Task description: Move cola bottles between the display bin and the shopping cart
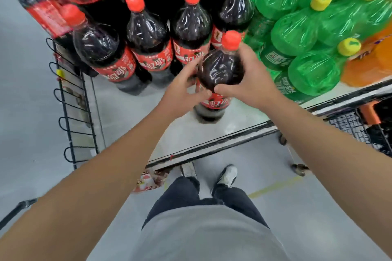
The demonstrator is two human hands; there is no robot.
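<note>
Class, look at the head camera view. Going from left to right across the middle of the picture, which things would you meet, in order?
Black wire rack → left hand → dark cola bottle with red cap and red label, gripped by both hands → right hand → green plastic soda bottles with yellow caps → orange soda bottles.

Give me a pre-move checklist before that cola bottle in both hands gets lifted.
1. Left hand grip on the dark plastic cola bottle with red cap: ok, fingers curled round its shoulder.
2. Right hand grip: ok, wrapped on the opposite side.
3. Bottle upright: ok, cap points up.
4. Base clear of the white display bin floor: cannot tell.
5. Neighbouring green plastic bottles with yellow caps: ok, apart from the held bottle.
6. Path to the black wire shopping cart: cannot tell, only its corner shows at right.
</note>
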